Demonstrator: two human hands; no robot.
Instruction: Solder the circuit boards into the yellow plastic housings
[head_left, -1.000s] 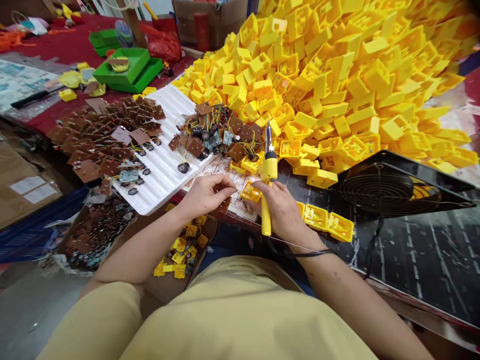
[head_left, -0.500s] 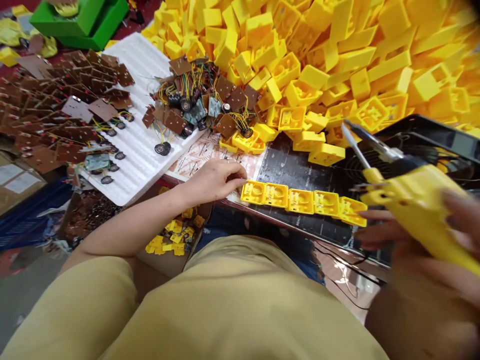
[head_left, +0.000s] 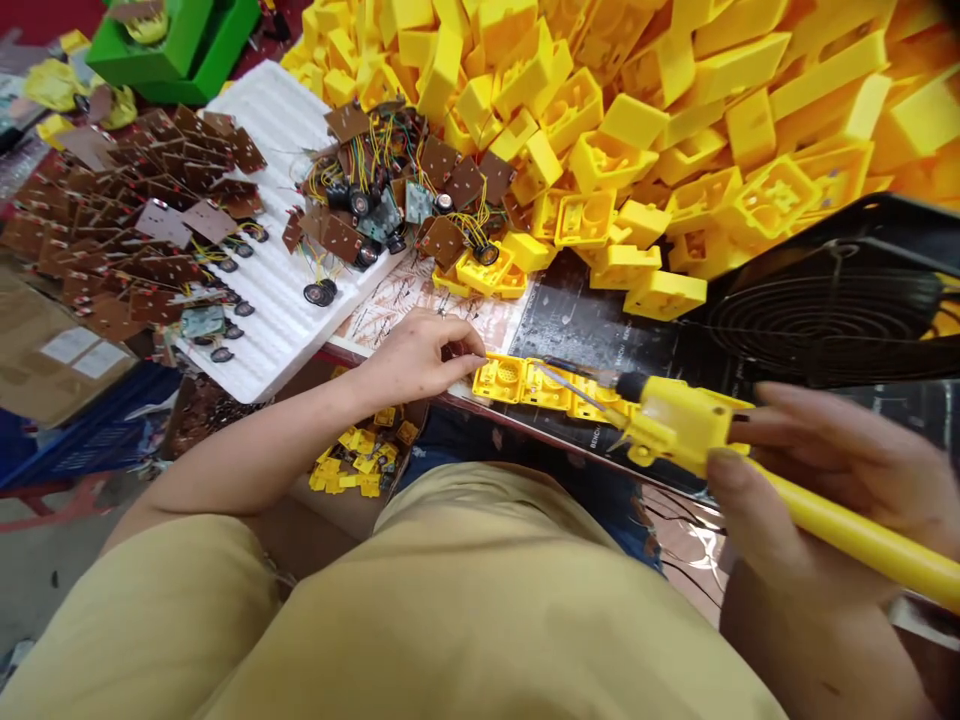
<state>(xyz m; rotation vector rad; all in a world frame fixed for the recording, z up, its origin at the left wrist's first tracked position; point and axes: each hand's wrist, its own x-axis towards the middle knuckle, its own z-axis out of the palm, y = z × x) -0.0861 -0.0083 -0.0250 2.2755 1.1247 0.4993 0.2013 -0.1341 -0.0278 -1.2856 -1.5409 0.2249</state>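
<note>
Right grip [head_left: 817,565] around soldering iron [head_left: 679,422]; black surface [head_left: 562,305], fan [head_left: 825,310] near.

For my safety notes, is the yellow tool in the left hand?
No, the right hand holds the yellow tool; the left hand is at the yellow cases.

Held a yellow soldering gun [head_left: 679,425] slantwise, with its slim metal front end above the second from left of several yellow cases [head_left: 501,378]. Lay end to end along the near edge of the table [head_left: 559,315], open sides up, partly hidden behind the gun at right.
</note>
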